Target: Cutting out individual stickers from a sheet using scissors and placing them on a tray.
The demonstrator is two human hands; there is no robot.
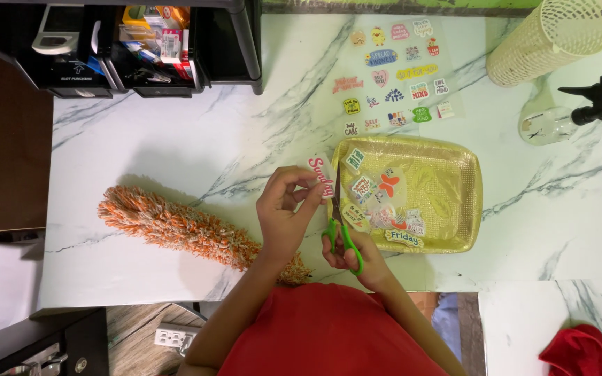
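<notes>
My left hand (286, 212) pinches a small cut-out sticker (321, 175) with red lettering, held over the marble table. My right hand (359, 253) grips green-handled scissors (341, 233), blades pointing up along the sticker's right edge. Just to the right sits a gold rectangular tray (454, 195) holding several cut stickers. A clear sticker sheet (398, 73) with many small printed stickers lies flat beyond the tray.
An orange and white fluffy duster (182, 226) lies to the left. A black organiser (134, 49) with supplies stands at the back left. A cream mesh basket (552, 38) lies on its side and a clear spray bottle (566, 115) lies at the right. Red cloth (583, 351) is at the lower right.
</notes>
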